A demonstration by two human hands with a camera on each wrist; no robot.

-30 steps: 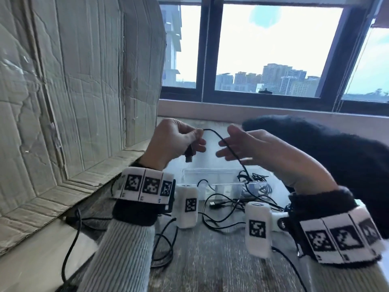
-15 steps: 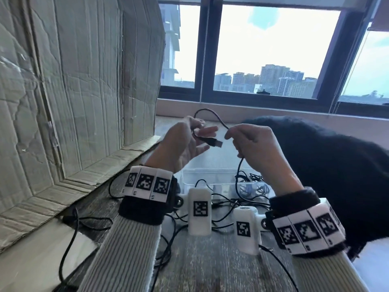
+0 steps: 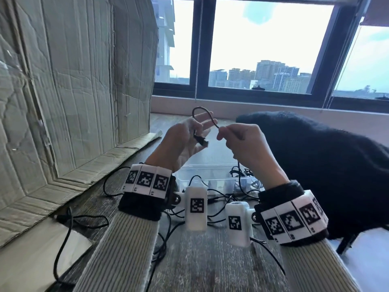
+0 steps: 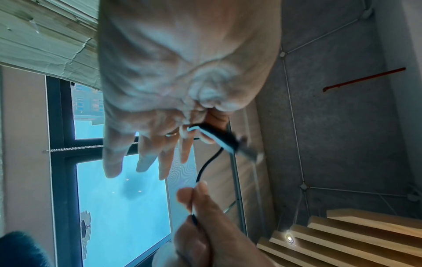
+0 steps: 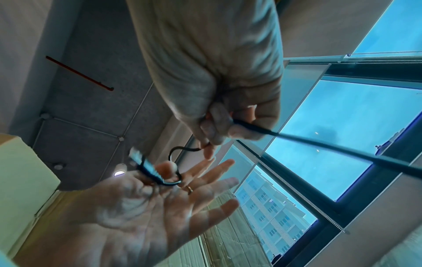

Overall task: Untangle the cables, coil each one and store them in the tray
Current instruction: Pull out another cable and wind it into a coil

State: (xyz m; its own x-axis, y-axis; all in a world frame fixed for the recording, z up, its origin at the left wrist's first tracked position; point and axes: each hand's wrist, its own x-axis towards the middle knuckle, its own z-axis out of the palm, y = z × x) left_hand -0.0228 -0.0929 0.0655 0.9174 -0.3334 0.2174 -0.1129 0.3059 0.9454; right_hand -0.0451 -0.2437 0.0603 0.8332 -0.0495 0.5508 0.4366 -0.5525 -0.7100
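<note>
step: coiling cable [image 3: 203,111] | left hand [image 3: 181,142] thumb pins plug [image 3: 201,140], fingers straight | right hand [image 3: 242,142] pinches cable | advice: feed even loops, keep slack

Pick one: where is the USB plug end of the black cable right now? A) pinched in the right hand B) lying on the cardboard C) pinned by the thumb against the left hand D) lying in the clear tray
C: the plug sits under the thumb of the left hand, whose fingers are spread, while the right hand pinches the cable further along its loop.
</note>
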